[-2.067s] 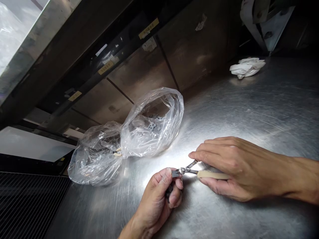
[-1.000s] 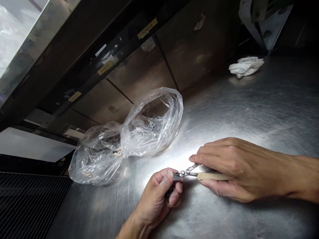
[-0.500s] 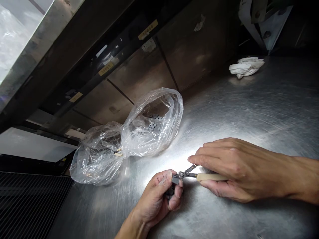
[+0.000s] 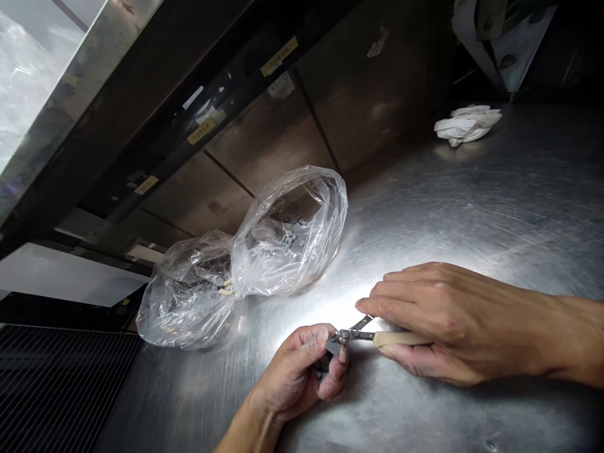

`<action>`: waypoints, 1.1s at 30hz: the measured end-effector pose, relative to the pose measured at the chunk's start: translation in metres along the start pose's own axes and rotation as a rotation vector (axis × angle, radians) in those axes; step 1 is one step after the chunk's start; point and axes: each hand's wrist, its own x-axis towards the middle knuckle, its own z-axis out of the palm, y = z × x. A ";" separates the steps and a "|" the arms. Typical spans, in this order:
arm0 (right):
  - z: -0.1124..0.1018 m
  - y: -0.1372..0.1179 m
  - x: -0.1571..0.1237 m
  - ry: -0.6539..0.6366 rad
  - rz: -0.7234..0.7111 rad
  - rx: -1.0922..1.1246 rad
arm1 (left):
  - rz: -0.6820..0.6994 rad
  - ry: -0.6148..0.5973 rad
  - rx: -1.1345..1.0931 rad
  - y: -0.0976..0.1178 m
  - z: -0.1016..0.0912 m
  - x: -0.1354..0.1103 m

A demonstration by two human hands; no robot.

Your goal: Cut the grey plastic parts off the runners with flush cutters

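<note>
My left hand (image 4: pixel 295 374) pinches a small dark grey plastic part (image 4: pixel 333 347) between thumb and fingers, with more dark material hidden in the palm. In my right hand (image 4: pixel 453 321) is a pair of small metal nippers (image 4: pixel 363 336) with beige grips, their jaws at the grey part and touching it. Both hands hover just above the brushed steel table (image 4: pixel 472 220). Behind them lies a knotted clear plastic bag (image 4: pixel 287 242) holding several small grey pieces (image 4: pixel 287 238), apart from both hands.
A crumpled white cloth (image 4: pixel 467 124) lies at the table's far right. A dark metal grating (image 4: pixel 56 390) runs along the table's left side. Overhead, a steel shelf edge (image 4: pixel 80 107) and brown panels (image 4: pixel 368 82) with yellow labels fill the upper view.
The hands have barely moved. The nippers' jaws sit slightly closer around the grey part, and the view has drifted a little.
</note>
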 end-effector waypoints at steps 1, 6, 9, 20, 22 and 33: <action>0.000 0.000 0.000 0.001 -0.006 0.000 | -0.006 -0.001 0.002 0.000 0.000 0.000; -0.002 -0.001 0.001 0.000 -0.028 -0.015 | -0.016 -0.032 0.039 0.000 -0.001 -0.001; -0.003 -0.001 0.002 0.005 -0.050 -0.031 | -0.032 -0.049 0.059 0.001 -0.001 0.000; -0.001 -0.003 0.003 0.026 -0.092 -0.073 | -0.025 -0.110 0.027 0.001 -0.003 0.000; 0.000 -0.003 0.003 0.025 -0.104 -0.078 | -0.029 -0.118 0.027 0.001 -0.003 0.000; 0.003 -0.002 0.001 0.039 -0.144 -0.118 | -0.027 -0.127 0.025 0.002 -0.002 0.000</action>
